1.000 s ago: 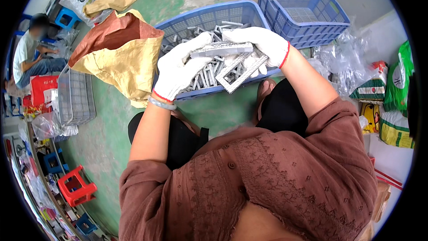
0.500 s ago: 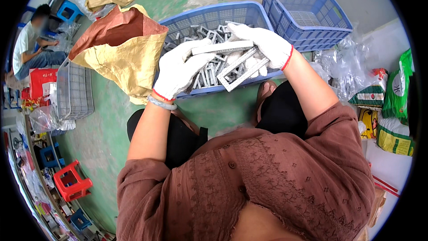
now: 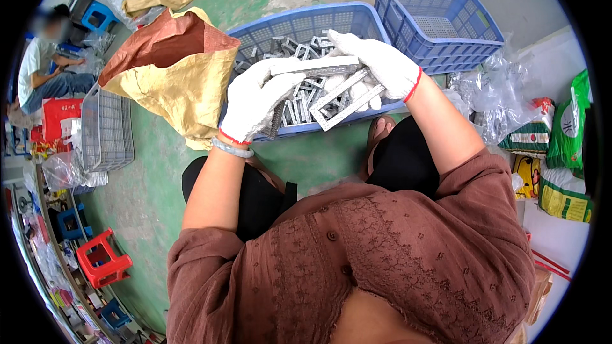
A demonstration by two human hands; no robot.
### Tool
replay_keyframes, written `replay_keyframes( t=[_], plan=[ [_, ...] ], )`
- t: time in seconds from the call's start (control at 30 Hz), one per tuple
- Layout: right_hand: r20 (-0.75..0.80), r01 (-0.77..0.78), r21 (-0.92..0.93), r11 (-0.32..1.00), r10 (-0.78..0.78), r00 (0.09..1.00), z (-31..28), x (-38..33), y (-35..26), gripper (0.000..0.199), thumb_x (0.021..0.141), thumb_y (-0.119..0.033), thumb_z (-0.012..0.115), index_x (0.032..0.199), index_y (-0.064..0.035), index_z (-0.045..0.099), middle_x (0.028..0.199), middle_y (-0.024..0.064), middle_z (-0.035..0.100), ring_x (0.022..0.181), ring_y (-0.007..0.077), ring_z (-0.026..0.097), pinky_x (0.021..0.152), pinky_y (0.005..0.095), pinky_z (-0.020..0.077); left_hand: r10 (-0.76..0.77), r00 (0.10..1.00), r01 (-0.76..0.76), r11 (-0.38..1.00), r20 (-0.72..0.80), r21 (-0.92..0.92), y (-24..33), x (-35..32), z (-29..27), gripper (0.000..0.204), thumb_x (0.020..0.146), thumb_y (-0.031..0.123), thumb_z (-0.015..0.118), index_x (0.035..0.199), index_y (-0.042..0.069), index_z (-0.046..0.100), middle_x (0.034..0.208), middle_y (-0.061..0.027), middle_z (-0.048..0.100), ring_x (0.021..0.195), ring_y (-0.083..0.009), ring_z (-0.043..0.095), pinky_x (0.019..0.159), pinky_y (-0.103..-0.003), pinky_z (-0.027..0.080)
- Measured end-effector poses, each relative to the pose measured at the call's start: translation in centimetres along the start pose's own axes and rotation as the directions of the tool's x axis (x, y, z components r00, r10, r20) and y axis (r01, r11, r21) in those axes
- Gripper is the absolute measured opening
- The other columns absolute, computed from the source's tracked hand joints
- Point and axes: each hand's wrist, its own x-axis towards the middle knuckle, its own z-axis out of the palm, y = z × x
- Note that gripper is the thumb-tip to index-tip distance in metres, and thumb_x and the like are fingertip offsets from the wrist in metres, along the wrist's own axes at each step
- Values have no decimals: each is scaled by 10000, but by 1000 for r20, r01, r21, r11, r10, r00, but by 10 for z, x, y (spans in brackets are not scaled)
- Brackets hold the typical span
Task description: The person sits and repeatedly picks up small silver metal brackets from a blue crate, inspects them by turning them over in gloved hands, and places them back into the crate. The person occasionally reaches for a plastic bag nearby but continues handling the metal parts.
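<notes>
Both my hands wear white knit gloves with red cuffs and are raised over a blue plastic crate point(image 3: 299, 16). My left hand point(image 3: 255, 102) is closed on the left end of a pale grey metal bar-shaped piece point(image 3: 315, 66), seen along its edge. Fingers of my right hand point(image 3: 386, 67) close round its other end. From the right hand a rectangular grey metal frame point(image 3: 328, 100) also slants down to the left. A dark, textured strip point(image 3: 276, 121) shows below my left hand; whether I hold it cannot be seen. Many similar metal pieces point(image 3: 305, 49) fill the crate beneath.
An open yellow woven sack point(image 3: 169, 89) leans at the crate's left. Another blue crate point(image 3: 440, 41) stands behind right, beside clear plastic bags point(image 3: 497, 102). A grey crate point(image 3: 108, 127) and a red stool point(image 3: 104, 258) are at left, where another person point(image 3: 41, 67) sits.
The bar-shaped piece has tipped slightly between my hands, and my left hand has shifted a little. More of the dark strip shows below it. The seated person's head has moved slightly.
</notes>
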Motion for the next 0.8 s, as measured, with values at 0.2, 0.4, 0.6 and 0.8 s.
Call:
replay_keyframes(
  t=[0.2,0.4,0.6,0.8],
  plan=[
    [-84,75,-62,995,-80,993,7,0,0,485,958,-474,609,1105,-13,650,921,72,689,721,127,652,541,237,531,52,997,-53,999,-58,-8,0,-1,2,318,902,94,686,1185,-45,650,1001,-62,704,808,-93,633,719,-230,506],
    [-64,122,-100,988,-129,990,4,3,3,464,958,-440,624,1056,5,706,955,55,683,800,96,611,627,233,515,77,989,-94,987,-124,-133,3,-3,5,291,883,81,703,1143,-45,666,930,-71,708,788,-97,649,698,-234,518],
    [-208,233,-127,964,-255,944,7,17,16,479,962,-461,603,1049,-3,713,870,41,692,553,72,567,443,201,449,51,991,-63,993,-122,-100,9,-5,3,289,900,78,667,1159,-52,656,1006,-70,699,837,-111,634,750,-228,498],
    [-277,194,-212,958,-249,928,20,10,11,506,959,-509,576,1040,-30,716,837,55,690,523,75,568,404,211,440,-22,994,-5,970,-109,-244,4,-3,-1,267,921,95,642,1153,-35,663,1022,-66,696,847,-120,638,725,-237,502]
  ],
)
